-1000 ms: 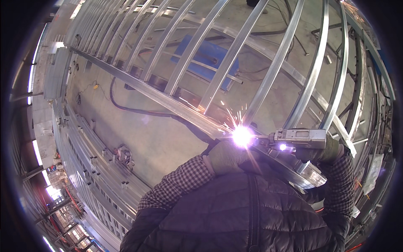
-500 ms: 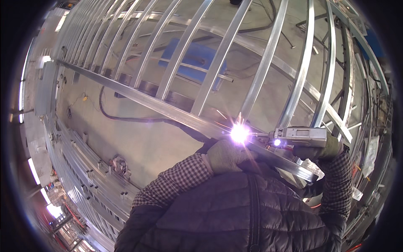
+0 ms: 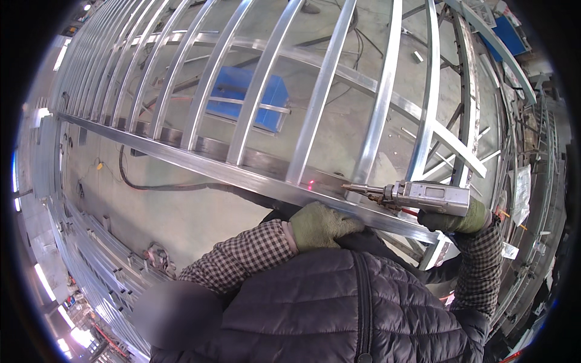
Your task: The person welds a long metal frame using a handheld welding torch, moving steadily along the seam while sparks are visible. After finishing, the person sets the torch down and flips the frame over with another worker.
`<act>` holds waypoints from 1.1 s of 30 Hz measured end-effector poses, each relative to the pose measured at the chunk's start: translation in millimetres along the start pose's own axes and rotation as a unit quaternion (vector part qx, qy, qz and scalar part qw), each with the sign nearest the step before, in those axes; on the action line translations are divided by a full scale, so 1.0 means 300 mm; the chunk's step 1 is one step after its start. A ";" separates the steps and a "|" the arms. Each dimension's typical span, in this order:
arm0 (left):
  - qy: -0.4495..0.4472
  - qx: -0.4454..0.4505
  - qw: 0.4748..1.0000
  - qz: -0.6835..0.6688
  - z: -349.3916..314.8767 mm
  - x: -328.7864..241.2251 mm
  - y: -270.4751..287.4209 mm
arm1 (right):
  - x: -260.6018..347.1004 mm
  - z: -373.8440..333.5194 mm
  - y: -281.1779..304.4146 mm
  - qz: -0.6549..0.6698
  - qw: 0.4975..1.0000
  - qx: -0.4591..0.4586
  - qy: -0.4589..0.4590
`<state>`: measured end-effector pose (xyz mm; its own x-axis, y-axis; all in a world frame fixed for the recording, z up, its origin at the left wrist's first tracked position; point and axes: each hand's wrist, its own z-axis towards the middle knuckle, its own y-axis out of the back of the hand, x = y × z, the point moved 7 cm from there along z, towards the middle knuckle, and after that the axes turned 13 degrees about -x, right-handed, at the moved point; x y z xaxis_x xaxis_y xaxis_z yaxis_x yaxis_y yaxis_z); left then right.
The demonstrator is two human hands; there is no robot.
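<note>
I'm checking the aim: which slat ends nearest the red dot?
The first slat right of the central blue panel; all others end farther from the red dot.

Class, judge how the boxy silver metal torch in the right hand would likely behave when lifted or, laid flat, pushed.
The boxy silver metal torch probably feels rigid and rather heavy for its size, as it looks largely metallic. Its flat sides suggest sliding rather than rolling. Its slim pointed nozzle juts out, so may be most easily knocked.

on the grey floor [image 3: 181,221] — a dark hose [image 3: 157,187] and, seemingly, a blue panel [image 3: 233,85]
</note>
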<state>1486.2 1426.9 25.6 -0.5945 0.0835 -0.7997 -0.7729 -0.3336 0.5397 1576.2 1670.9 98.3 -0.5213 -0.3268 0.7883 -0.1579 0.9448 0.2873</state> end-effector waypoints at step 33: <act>0.000 0.008 1.000 0.030 0.042 -0.051 -0.215 | -0.069 0.070 0.026 0.028 0.987 0.119 0.100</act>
<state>1542.3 1459.1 6.3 -0.6394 0.0639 -0.7662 -0.7397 -0.3230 0.5903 1568.2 1685.7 72.7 -0.3618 -0.2500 0.8981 -0.3392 0.9326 0.1230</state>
